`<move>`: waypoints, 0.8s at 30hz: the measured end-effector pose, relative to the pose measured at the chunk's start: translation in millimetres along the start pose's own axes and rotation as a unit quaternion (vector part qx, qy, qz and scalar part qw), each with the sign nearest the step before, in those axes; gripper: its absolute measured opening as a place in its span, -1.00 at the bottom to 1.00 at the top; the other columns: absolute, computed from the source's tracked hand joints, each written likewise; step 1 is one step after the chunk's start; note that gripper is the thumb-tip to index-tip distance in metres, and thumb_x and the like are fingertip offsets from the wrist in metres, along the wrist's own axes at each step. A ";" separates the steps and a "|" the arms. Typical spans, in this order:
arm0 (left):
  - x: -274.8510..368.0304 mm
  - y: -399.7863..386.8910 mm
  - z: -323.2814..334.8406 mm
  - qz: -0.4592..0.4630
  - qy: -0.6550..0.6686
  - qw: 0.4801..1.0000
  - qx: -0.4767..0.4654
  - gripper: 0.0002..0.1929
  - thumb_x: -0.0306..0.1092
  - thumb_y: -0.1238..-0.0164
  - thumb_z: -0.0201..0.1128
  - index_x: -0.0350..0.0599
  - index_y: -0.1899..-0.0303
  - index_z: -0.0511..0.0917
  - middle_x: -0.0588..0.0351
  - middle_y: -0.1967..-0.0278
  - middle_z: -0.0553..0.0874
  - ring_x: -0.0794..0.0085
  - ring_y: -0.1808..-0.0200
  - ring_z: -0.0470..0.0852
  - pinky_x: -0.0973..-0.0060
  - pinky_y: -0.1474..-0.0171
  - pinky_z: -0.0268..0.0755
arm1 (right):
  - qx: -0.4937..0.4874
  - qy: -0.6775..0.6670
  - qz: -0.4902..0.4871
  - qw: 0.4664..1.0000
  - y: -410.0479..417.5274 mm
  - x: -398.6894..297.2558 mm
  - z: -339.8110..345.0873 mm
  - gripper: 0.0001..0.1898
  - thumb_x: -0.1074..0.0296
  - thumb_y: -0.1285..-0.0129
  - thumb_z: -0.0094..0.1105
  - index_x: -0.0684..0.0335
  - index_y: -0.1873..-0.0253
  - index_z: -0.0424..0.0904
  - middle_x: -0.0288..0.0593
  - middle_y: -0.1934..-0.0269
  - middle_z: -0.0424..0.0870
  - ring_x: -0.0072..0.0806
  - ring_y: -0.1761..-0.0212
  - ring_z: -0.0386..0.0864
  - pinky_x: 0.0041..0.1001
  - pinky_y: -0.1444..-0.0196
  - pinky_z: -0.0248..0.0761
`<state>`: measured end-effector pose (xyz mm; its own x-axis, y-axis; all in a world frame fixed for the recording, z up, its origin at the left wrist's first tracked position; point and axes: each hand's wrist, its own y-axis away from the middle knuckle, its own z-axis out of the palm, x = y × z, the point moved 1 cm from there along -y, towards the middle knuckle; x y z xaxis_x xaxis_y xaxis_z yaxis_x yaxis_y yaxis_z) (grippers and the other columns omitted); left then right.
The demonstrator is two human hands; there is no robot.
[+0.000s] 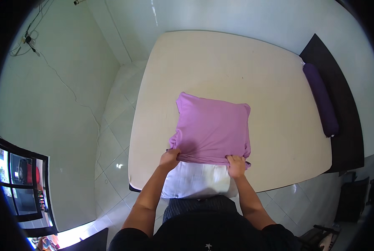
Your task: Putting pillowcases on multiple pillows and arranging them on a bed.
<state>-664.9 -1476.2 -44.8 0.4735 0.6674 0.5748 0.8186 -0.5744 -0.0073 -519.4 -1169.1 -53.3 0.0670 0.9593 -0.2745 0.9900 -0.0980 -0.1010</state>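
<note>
A pink pillowcase (213, 127) covers most of a white pillow (196, 180) that lies on the near part of a bare cream mattress (281, 125). The pillow's uncovered end sticks out towards my body. My left hand (169, 159) grips the left side of the pillowcase's bunched opening. On the right side of the same edge, my right hand (236, 165) holds the gathered cloth, fingers on top. The thumbs and the cloth inside my grip are partly hidden.
A dark purple bolster (321, 100) lies along the dark headboard (346, 109) at the right. Walls stand beyond the mattress and to the left. A cable (75, 97) hangs down the left wall to the tiled floor (118, 157). A dark chair stands at the lower right.
</note>
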 end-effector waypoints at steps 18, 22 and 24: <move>-128.5 -12.9 26.2 -0.093 0.376 0.919 -0.072 -0.58 -0.24 -0.33 0.18 -0.30 -0.13 0.44 -0.07 -0.02 0.61 0.32 -0.12 0.50 0.38 -0.18 0.34 | -0.101 -0.570 0.290 0.762 -38.1 63.2 36.7 -0.48 0.07 -0.41 -0.06 0.39 -0.27 0.36 -0.02 -0.16 0.52 -0.32 -0.22 0.43 -0.43 -0.25 0.28; 2.8 -120.0 -122.4 -0.058 0.417 0.904 -0.073 -0.63 -0.27 -0.34 0.16 -0.25 -0.11 0.47 0.01 0.05 0.65 0.33 0.04 0.61 0.37 -0.07 0.46 | -0.142 -0.609 0.165 0.763 -94.5 90.6 -134.5 -0.48 0.06 -0.35 0.04 0.34 -0.25 0.38 -0.03 -0.15 0.53 -0.34 -0.20 0.45 -0.37 -0.30 0.26; -3.4 -127.0 -174.5 -0.043 0.536 0.843 0.021 -0.59 -0.20 -0.32 0.17 -0.24 -0.10 0.49 0.03 0.07 0.66 0.33 0.11 0.63 0.36 0.01 0.49 | 0.044 -0.467 0.008 0.883 -102.0 50.7 -191.5 -0.52 0.16 -0.36 0.01 0.29 -0.28 0.35 0.00 -0.19 0.49 -0.31 -0.20 0.46 -0.31 -0.16 0.42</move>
<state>-827.2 -1488.3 96.9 -0.1349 -0.1196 0.9836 0.8564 -0.5133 0.0551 -593.3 -1059.7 126.2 -0.0923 0.3238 -0.9416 0.9735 -0.1692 -0.1536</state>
